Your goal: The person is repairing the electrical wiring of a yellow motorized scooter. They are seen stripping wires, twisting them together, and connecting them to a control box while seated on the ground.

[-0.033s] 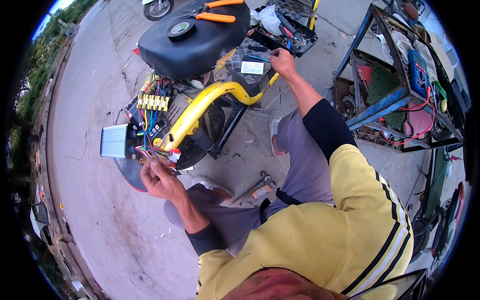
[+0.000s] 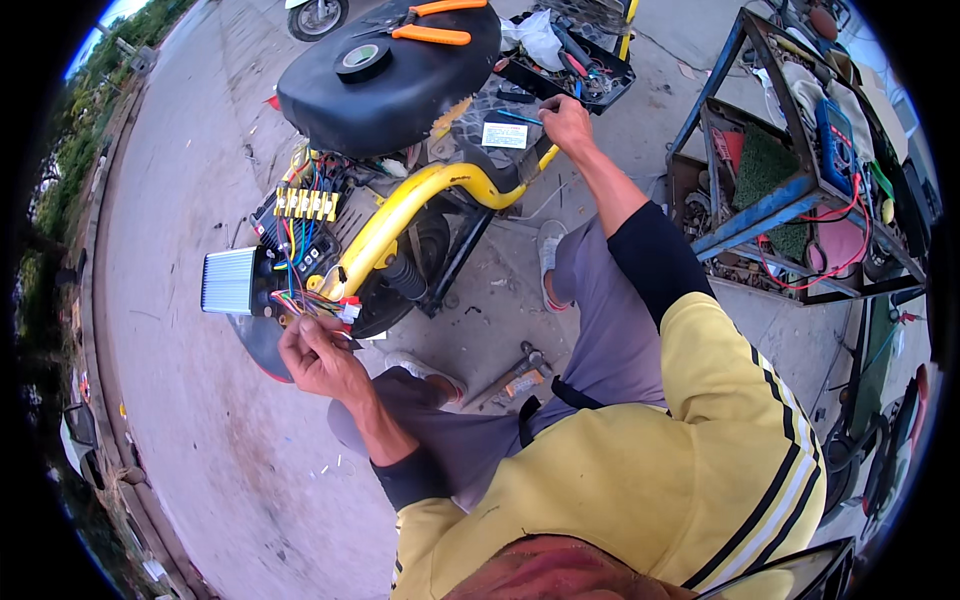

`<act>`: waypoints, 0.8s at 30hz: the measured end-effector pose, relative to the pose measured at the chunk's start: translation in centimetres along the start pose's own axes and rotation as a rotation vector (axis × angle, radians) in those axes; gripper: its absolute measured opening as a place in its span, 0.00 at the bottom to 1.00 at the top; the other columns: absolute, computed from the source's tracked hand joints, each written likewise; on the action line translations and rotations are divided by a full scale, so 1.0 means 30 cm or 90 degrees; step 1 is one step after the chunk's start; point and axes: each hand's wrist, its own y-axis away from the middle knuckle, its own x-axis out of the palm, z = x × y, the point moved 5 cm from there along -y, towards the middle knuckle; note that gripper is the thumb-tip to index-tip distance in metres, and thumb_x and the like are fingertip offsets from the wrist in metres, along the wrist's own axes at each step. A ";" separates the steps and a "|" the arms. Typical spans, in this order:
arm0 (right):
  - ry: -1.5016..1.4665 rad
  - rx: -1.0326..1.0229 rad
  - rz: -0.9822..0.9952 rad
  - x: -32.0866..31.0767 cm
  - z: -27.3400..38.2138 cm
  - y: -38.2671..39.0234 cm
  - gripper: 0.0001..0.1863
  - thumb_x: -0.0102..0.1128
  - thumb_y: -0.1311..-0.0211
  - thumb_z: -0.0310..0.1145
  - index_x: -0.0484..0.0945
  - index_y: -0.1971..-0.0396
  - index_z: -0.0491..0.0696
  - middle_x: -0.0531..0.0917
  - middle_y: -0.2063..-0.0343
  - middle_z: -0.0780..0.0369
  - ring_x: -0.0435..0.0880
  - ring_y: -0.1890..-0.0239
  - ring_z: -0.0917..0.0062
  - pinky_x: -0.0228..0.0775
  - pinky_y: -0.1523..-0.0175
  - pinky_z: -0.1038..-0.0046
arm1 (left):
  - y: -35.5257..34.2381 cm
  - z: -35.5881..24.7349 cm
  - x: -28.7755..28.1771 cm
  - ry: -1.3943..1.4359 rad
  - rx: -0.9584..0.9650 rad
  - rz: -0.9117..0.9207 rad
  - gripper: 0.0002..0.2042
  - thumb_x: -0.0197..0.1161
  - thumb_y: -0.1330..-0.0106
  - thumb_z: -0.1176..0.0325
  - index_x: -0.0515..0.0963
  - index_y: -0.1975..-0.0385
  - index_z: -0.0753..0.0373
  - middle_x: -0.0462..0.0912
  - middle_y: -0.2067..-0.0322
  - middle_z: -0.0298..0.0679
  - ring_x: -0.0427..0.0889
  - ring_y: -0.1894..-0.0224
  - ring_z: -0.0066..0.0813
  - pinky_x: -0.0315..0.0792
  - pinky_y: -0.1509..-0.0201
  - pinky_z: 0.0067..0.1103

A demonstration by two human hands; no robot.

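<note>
Clearly, the left hand [image 2: 325, 360] pinches coloured wires [image 2: 298, 302] near a finned box [image 2: 229, 281].
The right hand [image 2: 568, 125] meets a thin blue rod [image 2: 518, 117]; whether gripping, I cannot tell.

The left hand [image 2: 322, 358] is pinching while the right hand [image 2: 566, 122] is hanging well apart, farther forward and rightward of that grip.
Left fingers [image 2: 318, 338] are bunching at the grip, the left forearm [image 2: 388, 432] lying behind and rightward of it; right fingers [image 2: 549, 112] are curling, their closure staying unclear, with the right forearm [image 2: 612, 190] slanting back and rightward behind them.
</note>
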 end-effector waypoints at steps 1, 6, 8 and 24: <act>-0.014 -0.017 -0.012 -0.031 0.022 0.023 0.15 0.66 0.39 0.36 0.88 0.54 0.47 0.90 0.56 0.55 0.88 0.52 0.64 0.78 0.44 0.65 | -0.006 -0.011 0.012 -0.003 0.004 0.000 0.08 0.60 0.20 0.68 0.75 0.55 0.67 0.85 0.74 0.40 0.72 0.80 0.14 0.63 0.77 0.13; -0.285 -0.186 -0.049 -0.135 0.165 0.227 0.11 0.66 0.33 0.32 0.87 0.56 0.43 0.88 0.66 0.57 0.87 0.63 0.73 0.79 0.55 0.71 | -0.027 -0.056 0.041 -0.013 0.006 0.013 0.09 0.60 0.19 0.67 0.75 0.54 0.69 0.87 0.70 0.42 0.78 0.76 0.17 0.70 0.73 0.14; -0.349 -0.275 -0.062 -0.161 0.248 0.387 0.09 0.67 0.33 0.29 0.86 0.57 0.42 0.86 0.67 0.58 0.85 0.66 0.75 0.77 0.58 0.73 | -0.031 -0.076 0.044 -0.024 0.001 0.021 0.10 0.60 0.19 0.67 0.75 0.53 0.69 0.87 0.69 0.42 0.81 0.74 0.20 0.74 0.71 0.15; -0.537 -0.448 0.358 0.137 0.647 1.046 0.16 0.72 0.36 0.22 0.84 0.48 0.40 0.84 0.58 0.59 0.86 0.64 0.77 0.79 0.60 0.75 | -0.045 -0.153 0.046 0.029 -0.123 0.058 0.09 0.60 0.20 0.70 0.79 0.54 0.71 0.89 0.63 0.44 0.86 0.67 0.24 0.81 0.62 0.20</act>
